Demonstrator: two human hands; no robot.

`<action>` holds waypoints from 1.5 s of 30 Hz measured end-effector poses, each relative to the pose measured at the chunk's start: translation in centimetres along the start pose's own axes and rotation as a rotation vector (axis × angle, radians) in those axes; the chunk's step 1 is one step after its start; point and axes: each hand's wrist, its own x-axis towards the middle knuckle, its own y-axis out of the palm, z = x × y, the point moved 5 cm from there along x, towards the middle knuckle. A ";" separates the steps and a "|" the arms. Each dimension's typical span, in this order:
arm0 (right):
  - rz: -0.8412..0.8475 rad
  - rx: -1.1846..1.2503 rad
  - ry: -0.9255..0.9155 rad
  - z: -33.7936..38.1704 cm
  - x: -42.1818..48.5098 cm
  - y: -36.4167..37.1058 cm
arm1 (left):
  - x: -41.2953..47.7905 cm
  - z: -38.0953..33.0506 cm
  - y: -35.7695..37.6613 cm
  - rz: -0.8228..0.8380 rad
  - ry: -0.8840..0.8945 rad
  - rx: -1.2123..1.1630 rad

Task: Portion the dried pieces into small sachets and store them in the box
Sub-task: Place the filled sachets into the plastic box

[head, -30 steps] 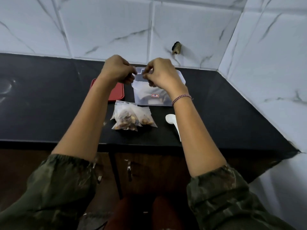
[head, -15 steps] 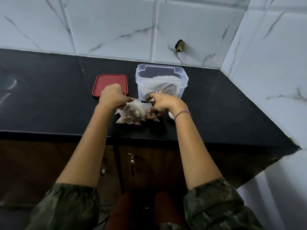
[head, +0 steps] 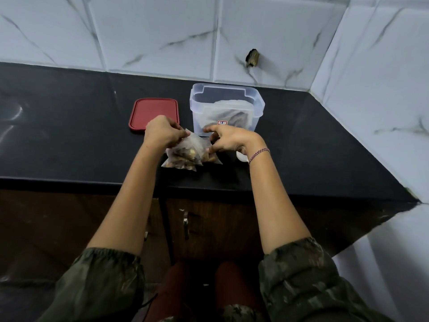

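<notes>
The sachets (head: 189, 151), clear little bags with brown and tan dried pieces inside, lie in a small overlapping pile near the front edge of the black counter (head: 69, 135). At least 2 bags can be told apart; an exact count is not possible. The left hand (head: 162, 133) has its fingers curled over the pile's upper left corner, gripping the plastic there. The right hand (head: 233, 140) is at the pile's right side, forefinger stretched out above the bags and thumb tip against the plastic; whether it actually pinches a bag cannot be told. The 2 hands are close together, with only the bags between them.

Just behind the pile stands the box (head: 257, 105), translucent and uncovered, with pale plastic and dark contents showing through its front wall and a small label low on that wall. Its red lid (head: 154, 110) lies flat to the left, partly hidden by the left hand. A white spoon (head: 241, 157) peeks out beneath the right wrist, which wears a braided bracelet (head: 258, 154). Both forearms emerge from camouflage sleeves (head: 99, 282). Marbled white tiles (head: 151, 31) back the counter.
</notes>
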 end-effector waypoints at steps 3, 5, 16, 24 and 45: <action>-0.052 0.153 0.046 -0.6 0.5 0.1 | 0.1 0.1 0.3 -0.027 0.008 -0.053; -0.084 0.232 0.052 -0.9 0.8 0.4 | -0.1 0.1 0.4 -0.038 0.027 -0.059; -0.502 0.488 -0.036 -2.2 0.0 -2.2 | -1.6 -1.8 0.4 0.124 0.064 -0.273; -0.339 0.582 -0.129 -2.0 -2.7 -4.3 | -3.1 -4.2 -0.7 0.285 0.146 -0.337; -0.665 0.680 -0.485 2.4 -2.4 -14.4 | 0.1 -13.1 -4.9 0.036 0.471 -0.517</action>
